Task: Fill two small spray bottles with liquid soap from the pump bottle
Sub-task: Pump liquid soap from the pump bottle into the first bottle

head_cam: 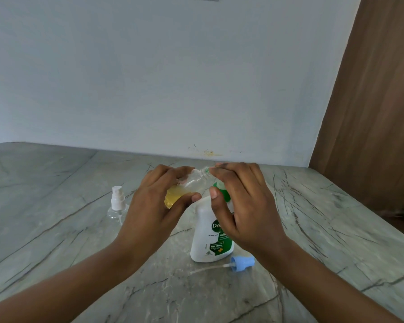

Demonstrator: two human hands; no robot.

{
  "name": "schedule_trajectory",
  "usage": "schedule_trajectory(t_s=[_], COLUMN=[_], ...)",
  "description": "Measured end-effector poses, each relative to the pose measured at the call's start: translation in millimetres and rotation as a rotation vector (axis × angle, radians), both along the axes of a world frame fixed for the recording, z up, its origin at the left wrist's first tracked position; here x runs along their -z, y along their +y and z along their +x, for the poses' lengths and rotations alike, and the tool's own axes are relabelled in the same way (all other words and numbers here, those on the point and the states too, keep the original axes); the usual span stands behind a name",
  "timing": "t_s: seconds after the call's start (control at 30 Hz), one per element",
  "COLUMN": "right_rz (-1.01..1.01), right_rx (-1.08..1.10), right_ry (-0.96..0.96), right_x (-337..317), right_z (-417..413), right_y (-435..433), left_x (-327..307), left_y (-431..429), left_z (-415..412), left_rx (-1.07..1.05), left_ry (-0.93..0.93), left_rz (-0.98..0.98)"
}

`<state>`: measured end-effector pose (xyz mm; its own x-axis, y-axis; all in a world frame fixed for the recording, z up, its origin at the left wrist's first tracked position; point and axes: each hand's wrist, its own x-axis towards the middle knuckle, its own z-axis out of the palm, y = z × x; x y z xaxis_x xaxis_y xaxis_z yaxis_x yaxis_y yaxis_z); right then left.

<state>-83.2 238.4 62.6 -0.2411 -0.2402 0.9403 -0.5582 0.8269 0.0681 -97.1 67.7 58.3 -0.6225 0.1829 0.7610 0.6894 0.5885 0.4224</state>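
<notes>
The left hand (156, 201) curls round a tilted, uncapped spray bottle (189, 181) part-filled with yellow soap — just above the pump bottle (205, 220). The right hand (245, 206), loosely spread, touches the spray bottle's neck.

We grip a tilted small bottle (193, 180), part-filled yellow, in our left hand (155, 202); our right hand (243, 206) is at its open neck, above the pump bottle (207, 243) standing midway on the surface (56, 229).

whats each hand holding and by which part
Left hand grips the tilted spray bottle round its body; right hand sits over the pump, hold unclear.
</notes>
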Motion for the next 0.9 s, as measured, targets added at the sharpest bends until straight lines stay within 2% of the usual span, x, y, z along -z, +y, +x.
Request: schedule_trajectory(t_s=[0.9], right_rz=[-0.052], right_rx=[-0.032], right_ry=[0.017], right_x=[25.9], right_z=[-9.2], right_y=[-5.9], left_x=[11.4], left_y=[-2.8], left_z=[-5.9], left_rx=[0.009], left_ry=[0.015], left_rz=[-0.039])
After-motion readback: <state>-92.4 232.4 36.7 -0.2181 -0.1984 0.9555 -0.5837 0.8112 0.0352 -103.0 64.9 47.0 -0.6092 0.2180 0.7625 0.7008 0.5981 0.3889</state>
